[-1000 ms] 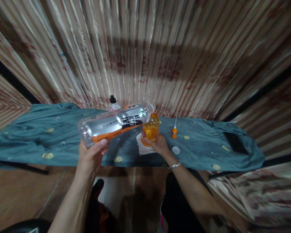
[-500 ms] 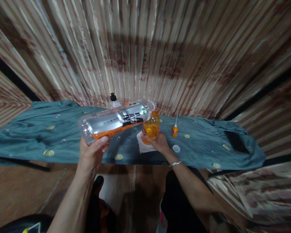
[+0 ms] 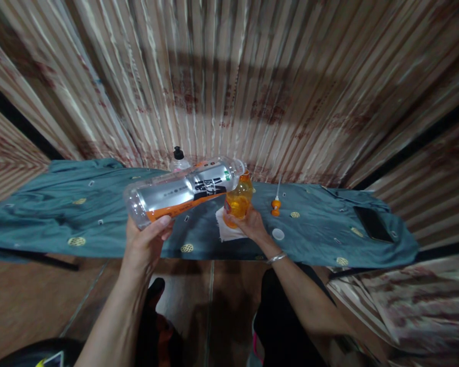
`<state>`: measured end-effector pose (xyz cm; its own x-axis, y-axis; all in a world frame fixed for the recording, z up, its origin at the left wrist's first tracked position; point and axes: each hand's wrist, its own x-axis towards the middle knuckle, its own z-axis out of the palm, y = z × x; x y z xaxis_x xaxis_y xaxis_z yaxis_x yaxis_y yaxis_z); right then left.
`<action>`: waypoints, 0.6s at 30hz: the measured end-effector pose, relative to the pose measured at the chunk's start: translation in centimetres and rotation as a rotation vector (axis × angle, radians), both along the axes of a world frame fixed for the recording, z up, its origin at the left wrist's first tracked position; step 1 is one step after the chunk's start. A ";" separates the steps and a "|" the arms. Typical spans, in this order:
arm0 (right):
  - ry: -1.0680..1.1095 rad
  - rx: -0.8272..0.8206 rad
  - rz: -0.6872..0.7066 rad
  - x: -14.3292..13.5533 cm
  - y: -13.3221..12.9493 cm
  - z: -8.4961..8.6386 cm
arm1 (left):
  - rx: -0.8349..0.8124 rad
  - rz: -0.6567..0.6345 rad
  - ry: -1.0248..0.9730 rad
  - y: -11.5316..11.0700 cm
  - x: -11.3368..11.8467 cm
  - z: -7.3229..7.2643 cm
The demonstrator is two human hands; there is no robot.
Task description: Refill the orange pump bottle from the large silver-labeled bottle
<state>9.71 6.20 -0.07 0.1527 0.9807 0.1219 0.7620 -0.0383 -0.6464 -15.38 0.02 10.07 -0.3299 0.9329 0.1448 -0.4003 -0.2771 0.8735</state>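
Observation:
My left hand [image 3: 147,242] is closed around the lower end of a clear plastic bottle [image 3: 176,193] with a silver, black and orange label. That bottle is tilted nearly flat, its mouth pointing right, over the top of a see-through orange bottle [image 3: 240,196]. Whether liquid runs between them cannot be made out. My right hand [image 3: 250,223] grips the orange bottle low on its side, keeping it upright on a folded white cloth [image 3: 225,233]. To the right lie an orange spray or pump head with a tube [image 3: 276,206] and a round white cap [image 3: 278,234].
A teal patterned cloth [image 3: 99,204] covers the narrow table. Behind the tilted bottle stands a clear bottle with a black top [image 3: 179,155]. A dark phone [image 3: 373,223] lies at the right end. Striped curtains [image 3: 222,76] hang close behind.

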 end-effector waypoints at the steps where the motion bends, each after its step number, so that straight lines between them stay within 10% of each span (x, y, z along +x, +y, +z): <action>1: 0.000 -0.003 0.001 0.0 0.0 0.0 | -0.005 -0.001 0.002 0.0 0.0 0.0; 18: 0.047 -0.015 0.003 -0.2 -0.3 0.6 | 0.006 -0.014 0.027 -0.2 -0.2 -0.3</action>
